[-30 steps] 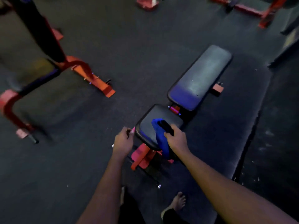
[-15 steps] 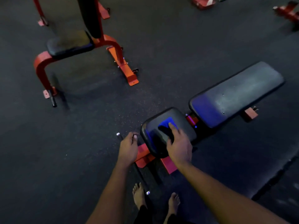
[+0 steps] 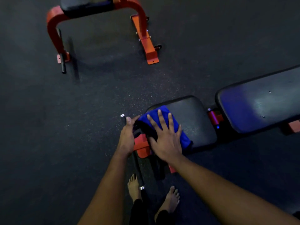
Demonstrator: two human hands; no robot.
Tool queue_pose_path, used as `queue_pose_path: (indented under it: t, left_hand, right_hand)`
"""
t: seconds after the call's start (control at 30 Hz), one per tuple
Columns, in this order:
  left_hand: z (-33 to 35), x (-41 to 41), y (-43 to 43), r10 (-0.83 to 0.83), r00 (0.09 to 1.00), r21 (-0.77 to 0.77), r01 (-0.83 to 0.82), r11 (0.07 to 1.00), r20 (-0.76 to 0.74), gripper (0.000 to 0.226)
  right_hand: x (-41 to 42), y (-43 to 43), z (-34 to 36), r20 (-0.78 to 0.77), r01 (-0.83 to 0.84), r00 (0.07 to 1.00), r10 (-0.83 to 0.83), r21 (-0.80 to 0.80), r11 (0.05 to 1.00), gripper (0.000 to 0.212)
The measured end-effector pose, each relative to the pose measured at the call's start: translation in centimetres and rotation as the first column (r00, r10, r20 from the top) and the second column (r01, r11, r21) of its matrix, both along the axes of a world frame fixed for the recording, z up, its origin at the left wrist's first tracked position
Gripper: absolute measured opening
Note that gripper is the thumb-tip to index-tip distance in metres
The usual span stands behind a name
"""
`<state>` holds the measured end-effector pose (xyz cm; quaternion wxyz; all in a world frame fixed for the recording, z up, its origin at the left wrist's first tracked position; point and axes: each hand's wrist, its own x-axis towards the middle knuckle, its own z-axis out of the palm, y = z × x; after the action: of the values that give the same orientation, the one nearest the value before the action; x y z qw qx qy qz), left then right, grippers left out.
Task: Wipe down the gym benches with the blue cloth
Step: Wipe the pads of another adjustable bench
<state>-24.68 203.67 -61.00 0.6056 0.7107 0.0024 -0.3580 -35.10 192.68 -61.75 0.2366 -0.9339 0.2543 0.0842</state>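
A black padded gym bench stands on a red frame, its small seat pad (image 3: 193,120) near me and its long back pad (image 3: 259,104) running off to the right. The blue cloth (image 3: 164,120) lies spread over the near left corner of the seat pad. My right hand (image 3: 164,135) presses flat on the cloth, fingers straight and spread. My left hand (image 3: 127,137) grips the black crossbar handle (image 3: 123,118) at the bench's near end, beside the seat pad.
A second bench with a black pad (image 3: 86,5) on an orange-red frame (image 3: 53,33) stands at the top left; its foot (image 3: 150,51) reaches toward the middle. Dark speckled rubber floor (image 3: 65,143) lies all around. My bare feet (image 3: 172,198) stand below the bench's end.
The view has swung so the bench sits further right and nearer. My right hand with the cloth has slid from the middle of the seat pad to its near left corner. My left hand stays on the handle.
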Motion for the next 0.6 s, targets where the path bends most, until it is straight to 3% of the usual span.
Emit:
queue_pose_path:
  t: [0.13,0.23,0.33,0.6]
  left_hand:
    - [-1.0,0.0,-0.5,0.100,0.995,-0.047,-0.100,0.994,-0.002,0.061]
    - [-1.3,0.0,-0.3,0.142,0.990,-0.053,-0.141,0.989,0.014,0.073]
    - [-1.9,-0.1,1.0,0.163,0.983,-0.026,-0.162,0.987,0.079,0.077]
    - [-3.3,-0.6,3.5,0.202,0.950,-0.046,-0.196,0.979,0.238,0.089]
  right_hand:
    - [3.3,-1.4,-0.5,0.013,0.095,0.995,-0.095,-0.012,0.995,0.064]
    - [-0.8,0.6,-0.3,0.061,0.081,0.995,-0.078,-0.045,0.996,0.070]
    - [-4.0,2.0,-0.6,-0.005,0.025,1.000,-0.025,-0.097,0.995,0.074]
    - [5.7,-0.6,-1.9,0.000,0.172,0.985,-0.173,-0.100,0.980,0.064]
